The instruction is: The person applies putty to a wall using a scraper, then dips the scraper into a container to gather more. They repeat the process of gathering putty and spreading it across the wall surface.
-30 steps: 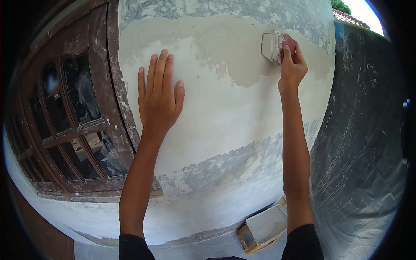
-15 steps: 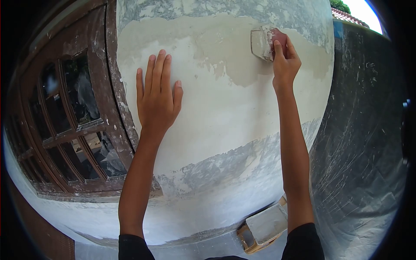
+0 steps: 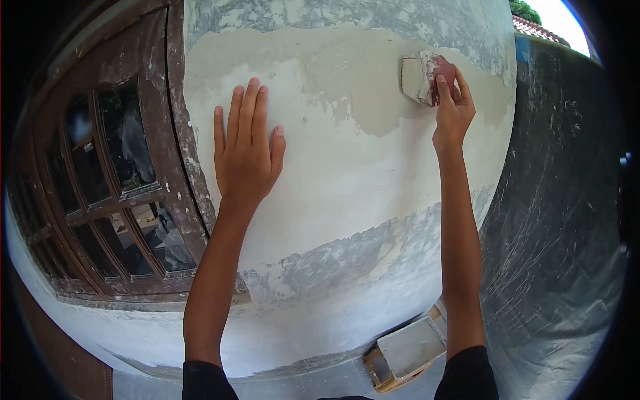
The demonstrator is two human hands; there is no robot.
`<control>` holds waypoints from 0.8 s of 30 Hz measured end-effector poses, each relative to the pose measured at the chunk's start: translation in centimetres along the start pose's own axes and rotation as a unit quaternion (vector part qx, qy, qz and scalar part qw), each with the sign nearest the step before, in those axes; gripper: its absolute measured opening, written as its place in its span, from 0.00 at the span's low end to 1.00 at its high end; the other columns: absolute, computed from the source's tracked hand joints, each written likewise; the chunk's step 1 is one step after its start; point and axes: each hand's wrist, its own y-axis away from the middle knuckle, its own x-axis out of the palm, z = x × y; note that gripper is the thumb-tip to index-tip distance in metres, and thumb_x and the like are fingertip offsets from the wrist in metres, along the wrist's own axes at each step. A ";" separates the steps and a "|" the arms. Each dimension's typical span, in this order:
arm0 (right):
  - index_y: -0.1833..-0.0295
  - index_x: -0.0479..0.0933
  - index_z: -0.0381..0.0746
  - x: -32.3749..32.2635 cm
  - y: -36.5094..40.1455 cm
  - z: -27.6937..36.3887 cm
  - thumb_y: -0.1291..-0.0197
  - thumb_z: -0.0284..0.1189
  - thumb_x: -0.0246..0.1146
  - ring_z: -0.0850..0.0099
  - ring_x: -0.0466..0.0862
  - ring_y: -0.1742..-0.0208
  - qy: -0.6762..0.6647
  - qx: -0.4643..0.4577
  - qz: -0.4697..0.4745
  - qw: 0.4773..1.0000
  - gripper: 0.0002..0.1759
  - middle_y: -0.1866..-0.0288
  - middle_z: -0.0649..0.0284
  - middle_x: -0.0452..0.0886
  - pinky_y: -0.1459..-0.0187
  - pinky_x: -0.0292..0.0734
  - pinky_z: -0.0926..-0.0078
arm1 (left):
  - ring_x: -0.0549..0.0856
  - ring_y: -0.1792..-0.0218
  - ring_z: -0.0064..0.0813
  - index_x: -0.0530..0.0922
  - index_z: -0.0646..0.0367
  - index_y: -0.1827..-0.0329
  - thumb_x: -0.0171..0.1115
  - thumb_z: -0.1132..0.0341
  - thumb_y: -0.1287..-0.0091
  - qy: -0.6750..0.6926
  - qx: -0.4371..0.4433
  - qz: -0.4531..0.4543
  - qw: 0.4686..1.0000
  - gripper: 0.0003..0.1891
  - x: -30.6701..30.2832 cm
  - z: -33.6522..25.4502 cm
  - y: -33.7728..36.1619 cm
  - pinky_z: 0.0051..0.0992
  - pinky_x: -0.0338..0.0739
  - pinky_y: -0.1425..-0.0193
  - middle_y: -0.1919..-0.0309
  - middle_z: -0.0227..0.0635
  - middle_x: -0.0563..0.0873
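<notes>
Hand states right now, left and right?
Left hand: open, flat on the wall, holding nothing.
Right hand: closed on a putty knife against the wall.

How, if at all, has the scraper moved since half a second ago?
Yes. The scraper in the right hand slid rightward and slightly down, away from the window frame.

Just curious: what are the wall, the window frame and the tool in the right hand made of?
Wall: seemingly plaster or putty, matt, with a darker, damp-looking patch. Window frame: likely wood, dark brown, worn and paint-spattered. Tool in the right hand: flat blade caked pale, material unclear; reddish handle.
</notes>
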 end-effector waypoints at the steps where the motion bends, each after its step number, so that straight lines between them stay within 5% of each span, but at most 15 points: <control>1: 0.27 0.74 0.34 0.4 0.6 0.5 0.28 0.28 0.67 0.76 0.84 0.46 -0.010 0.010 0.038 0.999 0.27 0.44 0.57 0.88 0.43 0.78 0.78 | 0.64 0.18 0.39 0.65 0.56 0.19 0.58 0.65 0.27 0.001 0.000 0.000 1.000 0.32 0.0 0.0 0.0 0.50 0.52 0.15 0.20 0.37 0.68; 7: 0.29 0.76 0.37 2.7 2.1 1.4 0.29 0.29 0.69 0.81 0.83 0.53 0.047 -0.039 0.189 0.980 0.25 0.52 0.61 0.90 0.50 0.77 0.82 | 0.64 0.18 0.40 0.65 0.57 0.19 0.59 0.65 0.27 0.012 0.004 -0.002 1.000 0.32 -0.1 0.1 0.0 0.51 0.52 0.15 0.20 0.38 0.69; 13: 0.30 0.75 0.33 2.6 0.6 2.3 0.29 0.26 0.67 0.74 0.87 0.49 -0.033 -0.001 0.033 0.999 0.24 0.47 0.54 0.89 0.48 0.83 0.77 | 0.64 0.18 0.39 0.65 0.57 0.19 0.59 0.66 0.27 0.005 -0.001 -0.002 1.000 0.32 0.0 0.0 0.1 0.50 0.52 0.15 0.20 0.38 0.68; 17: 0.31 0.78 0.36 4.4 3.0 1.8 0.31 0.31 0.71 0.78 0.84 0.55 0.089 -0.086 0.203 0.971 0.25 0.51 0.59 0.90 0.50 0.78 0.80 | 0.64 0.18 0.39 0.65 0.57 0.19 0.59 0.65 0.27 0.005 0.001 0.000 1.000 0.32 0.0 0.0 0.1 0.50 0.52 0.15 0.20 0.38 0.68; 19: 0.32 0.78 0.36 4.7 2.6 1.4 0.31 0.30 0.70 0.77 0.85 0.54 0.117 -0.126 0.196 0.965 0.24 0.51 0.59 0.89 0.50 0.79 0.80 | 0.64 0.18 0.39 0.65 0.58 0.19 0.59 0.64 0.27 0.001 0.002 0.004 1.000 0.32 -0.1 0.1 0.1 0.50 0.52 0.15 0.20 0.38 0.68; 21: 0.30 0.77 0.35 4.2 1.3 1.6 0.30 0.28 0.69 0.76 0.86 0.49 0.042 0.002 0.080 0.996 0.25 0.47 0.56 0.89 0.47 0.82 0.79 | 0.64 0.18 0.39 0.65 0.57 0.19 0.59 0.64 0.27 0.001 0.003 0.002 1.000 0.32 -0.1 0.0 0.1 0.50 0.52 0.15 0.20 0.38 0.69; 24: 0.30 0.77 0.34 4.3 1.0 1.9 0.29 0.28 0.68 0.75 0.87 0.50 -0.018 -0.012 0.039 0.999 0.24 0.47 0.55 0.89 0.49 0.83 0.76 | 0.64 0.18 0.39 0.65 0.57 0.19 0.58 0.64 0.27 -0.002 0.002 -0.001 1.000 0.32 -0.1 -0.1 0.2 0.50 0.52 0.15 0.20 0.38 0.69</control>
